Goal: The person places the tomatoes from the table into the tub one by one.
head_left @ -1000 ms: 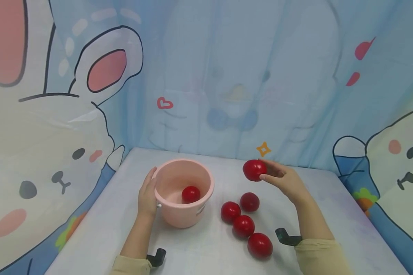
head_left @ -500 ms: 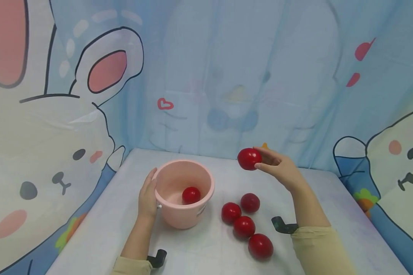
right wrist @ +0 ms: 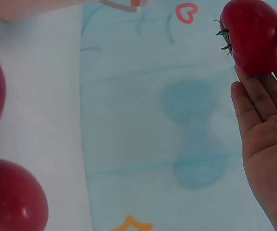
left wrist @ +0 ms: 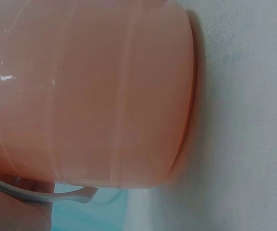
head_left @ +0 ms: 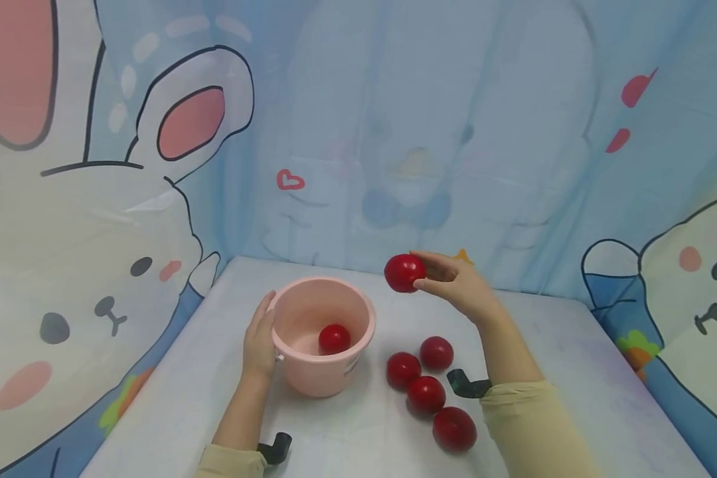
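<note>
My right hand (head_left: pixel 454 287) holds a red tomato (head_left: pixel 404 273) between thumb and fingers, raised above the table to the right of the bucket. Green sepals show on this tomato (right wrist: pixel 254 36) in the right wrist view. A pink bucket (head_left: pixel 319 375) stands upright with another tomato (head_left: pixel 334 339) inside. Against the bucket's left side rests my left hand (head_left: pixel 259 345), fingers extended along the outer wall; its thumb is hidden. In the left wrist view the bucket wall (left wrist: pixel 105 96) fills much of the picture, with part of the hand behind the grey handle (left wrist: pixel 56 196).
Several tomatoes lie in a loose group right of the bucket, among them a near one (head_left: pixel 455 429) and a far one (head_left: pixel 437 353). A white cloth (head_left: pixel 346 445) covers the table. Behind it hangs a blue cartoon curtain (head_left: pixel 334 133).
My right hand has carried the tomato left and slightly upward, closer to the bucket. The left hand, the bucket and the tomatoes on the table have stayed put.
</note>
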Demonstrator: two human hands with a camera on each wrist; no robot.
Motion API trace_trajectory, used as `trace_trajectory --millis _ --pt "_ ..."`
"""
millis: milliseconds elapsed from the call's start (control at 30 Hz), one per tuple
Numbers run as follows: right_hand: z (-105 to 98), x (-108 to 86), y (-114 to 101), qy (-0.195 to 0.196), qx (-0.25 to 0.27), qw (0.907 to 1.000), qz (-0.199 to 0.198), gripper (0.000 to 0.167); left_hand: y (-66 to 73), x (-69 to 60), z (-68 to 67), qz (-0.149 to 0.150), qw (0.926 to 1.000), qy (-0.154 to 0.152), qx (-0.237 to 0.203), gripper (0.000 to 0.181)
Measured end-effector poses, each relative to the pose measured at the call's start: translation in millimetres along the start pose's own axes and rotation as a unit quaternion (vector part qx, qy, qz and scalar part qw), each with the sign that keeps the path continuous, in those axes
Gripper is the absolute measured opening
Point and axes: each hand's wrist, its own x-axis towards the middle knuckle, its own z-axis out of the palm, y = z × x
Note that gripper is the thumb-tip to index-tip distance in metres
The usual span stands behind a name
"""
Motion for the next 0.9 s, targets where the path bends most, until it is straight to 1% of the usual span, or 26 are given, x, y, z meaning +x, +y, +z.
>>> trace_trajectory --millis 267,500,767,833,900 --pt "20 12.7 -9 -0.034 0.012 0.9994 -0.001 0.061 2.0 0.7 1.9 0.000 1.0000 0.001 -0.005 0.047" --pt "38 27.4 -26 -0.054 0.014 0.9985 0.002 0.062 1.3 0.8 0.6 -0.009 0.9999 0.007 -0.005 0.046" --pt "49 39.6 -42 -0.069 0.043 0.9964 -0.023 0.060 2.6 1.3 2.9 -0.016 0.9998 0.006 -0.005 0.047" --pt "52 43.3 -44 -0.076 0.047 0.9957 -0.025 0.059 2.0 1.5 2.3 -0.010 0.9999 0.005 -0.009 0.046" --pt "56 47.3 -47 -0.084 0.035 0.9956 -0.021 0.059 1.1 1.7 1.3 -0.006 0.9999 0.004 -0.010 0.045"
